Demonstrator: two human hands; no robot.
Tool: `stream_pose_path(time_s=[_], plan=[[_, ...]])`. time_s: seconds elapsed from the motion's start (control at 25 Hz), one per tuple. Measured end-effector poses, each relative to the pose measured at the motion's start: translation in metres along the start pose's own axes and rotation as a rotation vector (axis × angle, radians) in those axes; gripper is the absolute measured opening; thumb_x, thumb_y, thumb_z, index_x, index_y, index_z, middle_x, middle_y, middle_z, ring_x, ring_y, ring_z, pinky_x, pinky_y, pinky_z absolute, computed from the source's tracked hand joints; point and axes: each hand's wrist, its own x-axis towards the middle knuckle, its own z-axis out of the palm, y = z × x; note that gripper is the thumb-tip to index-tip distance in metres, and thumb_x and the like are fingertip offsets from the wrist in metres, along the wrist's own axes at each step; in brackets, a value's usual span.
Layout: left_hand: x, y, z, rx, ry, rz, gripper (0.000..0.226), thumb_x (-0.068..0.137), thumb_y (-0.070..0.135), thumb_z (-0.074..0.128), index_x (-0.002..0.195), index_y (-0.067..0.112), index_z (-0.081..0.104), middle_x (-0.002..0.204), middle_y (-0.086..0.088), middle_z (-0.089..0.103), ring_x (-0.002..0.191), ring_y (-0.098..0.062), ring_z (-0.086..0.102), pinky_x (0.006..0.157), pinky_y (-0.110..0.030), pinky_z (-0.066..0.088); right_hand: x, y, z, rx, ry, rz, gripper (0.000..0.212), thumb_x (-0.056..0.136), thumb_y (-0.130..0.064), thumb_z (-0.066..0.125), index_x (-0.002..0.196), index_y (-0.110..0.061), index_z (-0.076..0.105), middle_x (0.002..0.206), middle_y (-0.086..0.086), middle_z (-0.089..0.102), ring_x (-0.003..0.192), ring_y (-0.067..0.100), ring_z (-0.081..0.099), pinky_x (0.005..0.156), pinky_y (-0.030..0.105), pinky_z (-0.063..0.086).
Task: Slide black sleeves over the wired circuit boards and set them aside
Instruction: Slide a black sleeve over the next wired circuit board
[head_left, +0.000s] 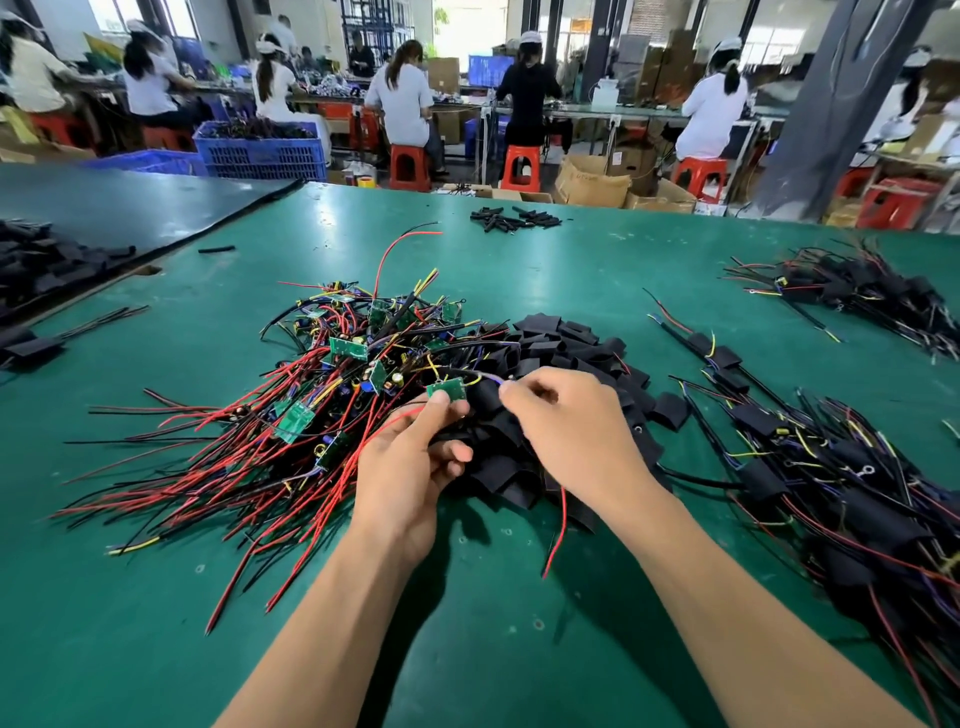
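Observation:
My left hand (410, 462) pinches a small green circuit board (448, 389) between thumb and fingers, just above the table. Its thin wires run right to my right hand (566, 431), whose fingertips are closed on their purple ends. A black sleeve (483, 400) sits between the two hands; who holds it I cannot tell. Behind the hands lies a heap of flat black sleeves (576, 348). To the left is a tangle of bare wired boards (332, 389) with red and black leads.
Sleeved boards are piled at the right (852, 499) and far right (862, 296) of the green table (156, 623). More black sleeves lie at the far edge (514, 218) and far left (41, 265). Seated workers and a blue crate (260, 150) are beyond the table.

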Motion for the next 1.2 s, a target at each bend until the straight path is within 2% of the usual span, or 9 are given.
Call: stream_pose_path(time_s=[0.16, 0.28, 0.44, 0.56, 0.72, 0.88, 1.0, 1.08, 1.2], plan=[[0.005, 0.005, -0.003, -0.158, 0.046, -0.03, 0.01, 0.097, 0.01, 0.06, 0.106, 0.014, 0.06, 0.091, -0.002, 0.074, 0.062, -0.012, 0.07, 0.051, -0.02, 0.053, 0.007, 0.005, -0.019, 0.47, 0.057, 0.104, 0.026, 0.088, -0.035, 0.061, 0.075, -0.014, 0.069, 0.055, -0.005, 0.048, 0.045, 0.013, 0.032, 0.046, 0.025, 0.024], [0.007, 0.005, -0.003, -0.2, 0.041, -0.033, 0.012, 0.095, 0.003, 0.059, 0.106, 0.009, 0.059, 0.089, -0.009, 0.07, 0.078, -0.019, 0.076, 0.06, -0.023, 0.058, 0.003, 0.008, -0.035, 0.874, 0.052, 0.153, 0.023, 0.098, -0.028, 0.058, 0.093, -0.008, 0.069, 0.058, -0.004, 0.046, 0.039, 0.009, 0.025, 0.039, 0.02, 0.017], [0.001, 0.001, 0.001, -0.094, 0.059, 0.015, 0.015, 0.094, 0.003, 0.062, 0.108, 0.002, 0.057, 0.089, -0.015, 0.069, 0.073, -0.023, 0.076, 0.061, -0.024, 0.059, -0.002, 0.014, -0.054, 1.229, -0.066, 0.133, 0.03, 0.101, -0.033, 0.049, 0.102, -0.008, 0.066, 0.063, -0.006, 0.044, 0.042, 0.007, 0.025, 0.046, 0.022, 0.013], [-0.007, -0.002, 0.006, 0.059, 0.098, 0.031, 0.017, 0.097, 0.015, 0.062, 0.096, -0.002, 0.062, 0.081, -0.015, 0.072, 0.057, -0.021, 0.071, 0.053, -0.025, 0.058, -0.006, 0.021, -0.063, 1.402, -0.218, 0.1, 0.033, 0.099, -0.037, 0.048, 0.102, -0.013, 0.07, 0.066, -0.007, 0.044, 0.044, 0.007, 0.028, 0.042, 0.019, 0.02], [-0.014, -0.007, 0.012, 0.287, -0.035, 0.052, 0.038, 0.097, 0.035, 0.06, 0.08, 0.002, 0.069, 0.072, -0.013, 0.072, 0.043, -0.02, 0.058, 0.042, -0.024, 0.047, -0.016, 0.038, -0.047, 1.185, -0.364, 0.187, 0.04, 0.093, -0.046, 0.054, 0.103, -0.016, 0.079, 0.066, -0.006, 0.046, 0.046, 0.007, 0.032, 0.042, 0.019, 0.024], [-0.025, -0.013, 0.017, 0.377, -0.421, 0.062, 0.024, 0.084, 0.037, 0.07, 0.1, 0.02, 0.077, 0.087, -0.009, 0.072, 0.055, -0.021, 0.059, 0.052, -0.026, 0.048, -0.027, 0.051, -0.023, 0.855, -0.417, 0.179, 0.029, 0.086, -0.052, 0.058, 0.079, -0.029, 0.074, 0.063, -0.002, 0.042, 0.044, 0.008, 0.029, 0.044, 0.019, 0.024], [-0.025, -0.017, 0.017, 0.425, -0.416, 0.09, 0.026, 0.086, 0.027, 0.073, 0.112, 0.023, 0.073, 0.082, -0.011, 0.067, 0.056, -0.023, 0.056, 0.053, -0.028, 0.049, -0.028, 0.057, -0.019, 0.724, -0.352, 0.08, 0.027, 0.091, -0.045, 0.066, 0.109, -0.025, 0.07, 0.06, 0.0, 0.046, 0.044, 0.009, 0.032, 0.043, 0.018, 0.027], [-0.025, -0.017, 0.016, 0.376, -0.416, 0.059, 0.031, 0.085, 0.022, 0.073, 0.115, 0.018, 0.07, 0.082, -0.012, 0.068, 0.057, -0.023, 0.059, 0.054, -0.028, 0.051, -0.029, 0.061, -0.02, 0.698, -0.296, 0.098, 0.033, 0.087, -0.045, 0.07, 0.101, -0.016, 0.063, 0.058, 0.002, 0.055, 0.041, 0.01, 0.036, 0.041, 0.018, 0.029], [-0.025, -0.018, 0.016, 0.353, -0.434, 0.066, 0.018, 0.09, 0.008, 0.069, 0.108, 0.007, 0.067, 0.085, -0.013, 0.071, 0.063, -0.028, 0.067, 0.058, -0.03, 0.056, -0.033, 0.065, -0.023, 0.507, -0.171, 0.103, 0.036, 0.085, -0.056, 0.067, 0.077, -0.021, 0.063, 0.059, 0.002, 0.062, 0.045, 0.011, 0.045, 0.045, 0.017, 0.035]])
